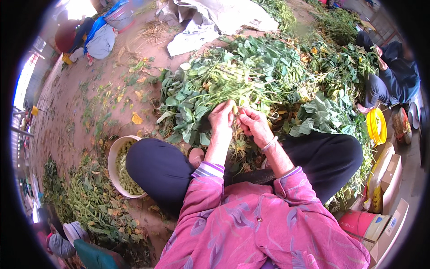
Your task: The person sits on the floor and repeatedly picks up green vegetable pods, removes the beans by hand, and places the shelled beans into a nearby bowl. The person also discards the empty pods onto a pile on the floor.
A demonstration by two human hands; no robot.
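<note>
My left hand (221, 117) pinches a green bean pod (235, 108) between thumb and fingertips. Close beside it, my right hand (255, 126) has its fingers curled together, its fingertips nearly meeting the left ones; what lies inside them is too small to make out. A bracelet (269, 144) circles the right wrist. Just beyond both hands rises a heap of cut bean plants (201, 97), with pale stems and pods (231, 79) lying on top. Beside my left knee stands a white bucket (112, 168) holding many picked pods (129, 175), partly hidden by the knee.
More plants and litter (97, 201) cover the floor at left. A white sheet (215, 20) lies at the back. Another person (396, 74) sits at right near a yellow bucket (376, 126). A red container (357, 222) and cardboard (391, 181) stand at lower right.
</note>
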